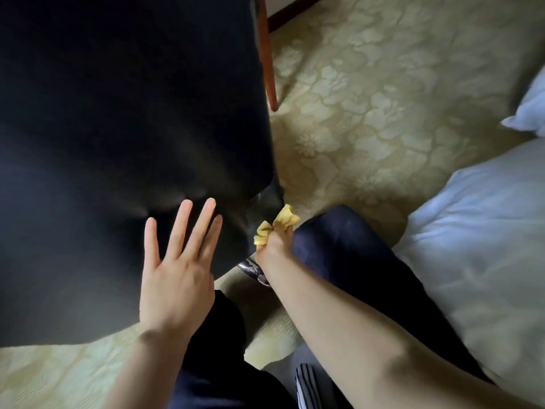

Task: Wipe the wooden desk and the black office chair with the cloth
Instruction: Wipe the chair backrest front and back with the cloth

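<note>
The black office chair (118, 128) fills the left and centre of the head view, seen from close above. My left hand (177, 270) lies over its near edge with fingers straight and spread. My right hand (274, 245) grips a bunched yellow cloth (277, 224) and holds it against the chair's lower right corner, just above a shiny metal part of the chair base (253, 270). A reddish wooden leg (268, 60), possibly of the desk, slants down behind the chair at the top; the desk top itself is out of sight.
Pale patterned carpet (383, 98) covers the floor to the right of the chair. A white duvet (486, 246) and a pillow (530, 107) lie at the right edge. My dark-trousered knees (339, 246) sit between the chair and the bedding.
</note>
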A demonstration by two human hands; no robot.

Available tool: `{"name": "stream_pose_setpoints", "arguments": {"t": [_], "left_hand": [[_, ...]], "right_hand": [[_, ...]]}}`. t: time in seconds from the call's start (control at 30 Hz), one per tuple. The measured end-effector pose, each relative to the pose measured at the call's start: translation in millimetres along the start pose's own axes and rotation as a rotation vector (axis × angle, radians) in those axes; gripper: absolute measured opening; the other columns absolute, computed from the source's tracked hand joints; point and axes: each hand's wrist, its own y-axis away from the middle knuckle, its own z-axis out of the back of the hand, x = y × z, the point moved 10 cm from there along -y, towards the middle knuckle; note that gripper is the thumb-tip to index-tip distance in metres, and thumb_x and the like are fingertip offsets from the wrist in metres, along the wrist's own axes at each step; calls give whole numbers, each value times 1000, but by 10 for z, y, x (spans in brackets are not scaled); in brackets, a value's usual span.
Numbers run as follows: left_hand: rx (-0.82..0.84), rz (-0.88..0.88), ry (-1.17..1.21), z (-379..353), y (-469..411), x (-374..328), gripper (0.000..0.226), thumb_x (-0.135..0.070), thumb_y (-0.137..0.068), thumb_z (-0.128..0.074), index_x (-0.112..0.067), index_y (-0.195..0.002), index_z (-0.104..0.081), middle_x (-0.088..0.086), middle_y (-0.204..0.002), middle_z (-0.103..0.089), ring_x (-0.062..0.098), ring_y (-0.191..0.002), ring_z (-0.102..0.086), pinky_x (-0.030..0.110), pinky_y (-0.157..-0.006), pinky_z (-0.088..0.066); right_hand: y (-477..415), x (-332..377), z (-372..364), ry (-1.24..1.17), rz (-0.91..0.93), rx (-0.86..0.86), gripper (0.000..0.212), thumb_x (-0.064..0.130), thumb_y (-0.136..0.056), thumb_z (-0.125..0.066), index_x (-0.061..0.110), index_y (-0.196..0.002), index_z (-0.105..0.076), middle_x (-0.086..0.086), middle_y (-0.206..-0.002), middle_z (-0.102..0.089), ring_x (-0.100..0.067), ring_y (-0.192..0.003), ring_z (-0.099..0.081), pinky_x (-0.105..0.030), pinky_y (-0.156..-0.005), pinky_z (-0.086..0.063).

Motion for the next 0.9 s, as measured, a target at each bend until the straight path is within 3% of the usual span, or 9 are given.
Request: {"name": "stream_pose_setpoints", "arguments": {"t": [0.07, 0.13, 0.27, 0.33, 0.4, 0.5, 0.63, 0.8, 0.9], "left_hand": [[20, 20, 1, -44, -71, 27, 76, -6, -68, -64, -8, -141, -44, 6, -156, -25, 29, -144, -20, 52, -115, 8], [36, 18, -16, -82, -83, 1, 77, -7, -68, -66, -9, -142, -44, 7, -156, -27, 30, -143, -19, 52, -114, 9], [29, 10, -38, -109, -140, 22, 65, -15, -78, -41, -13, -143, -42, 4, -156, -23, 26, -147, -4, 52, -114, 10], [34, 3, -46, -110, -153, 37, 62, -18, -84, -50, -16, -145, -40, 1, -157, -19, 21, -147, 6, 50, -115, 11], [68, 11, -43, -133, -146, 61, 72, -19, -80, -64, -17, -146, -37, 1, -157, -18, 21, -148, 4, 49, -116, 9], [69, 15, -54, -102, -130, 75, 79, -12, -74, -64, -16, -147, -35, 1, -157, -21, 22, -147, -10, 48, -116, 7], [71, 23, -61, -128, -118, 92, 83, -10, -73, -64, -17, -149, -31, -1, -158, -18, 20, -146, -7, 47, -116, 7], [69, 12, -55, -165, -120, 99, 83, -9, -74, -60, -18, -150, -27, -4, -159, -15, 14, -146, 5, 45, -116, 10], [64, 3, -57, -178, -122, 101, 82, -9, -75, -57, -19, -150, -27, -5, -159, -15, 15, -147, 4, 44, -115, 10]], "right_hand": [[49, 92, -146, -10, 103, -24, 29, 22, -102, -39, 34, -127, -50, -2, -101, -54, -12, -67, -48, -21, -55, -43], [179, 216, -211, 71, 243, -55, 41, 11, -102, -36, 29, -138, -44, -1, -118, -52, -16, -87, -54, -20, -63, -43], [640, 325, -422, 351, 644, 14, 28, 7, -99, -44, 20, -121, -55, -1, -122, -56, -15, -107, -54, -9, -79, -41], [922, 375, -552, 446, 914, 120, 23, 4, -95, -47, 12, -114, -58, -6, -121, -56, -14, -108, -52, -9, -89, -40], [1055, 405, -620, 574, 1156, 175, 22, 0, -90, -50, 3, -108, -61, -12, -120, -57, -20, -112, -52, -22, -97, -41], [1065, 584, -659, 727, 1456, 266, 21, -5, -85, -52, 5, -98, -65, -11, -119, -56, -29, -111, -52, -39, -97, -44], [1179, 868, -759, 931, 1898, 413, 20, -2, -86, -57, 9, -91, -73, -7, -108, -58, -26, -100, -48, -27, -93, -41], [1126, 781, -847, 1156, 2329, 635, 23, 9, -85, -69, 25, -101, -65, 6, -106, -50, -24, -91, -41, -39, -71, -52], [1063, 639, -829, 1241, 2525, 854, 21, 10, -81, -74, 23, -98, -72, 6, -103, -56, -21, -90, -44, -36, -78, -47]]}}
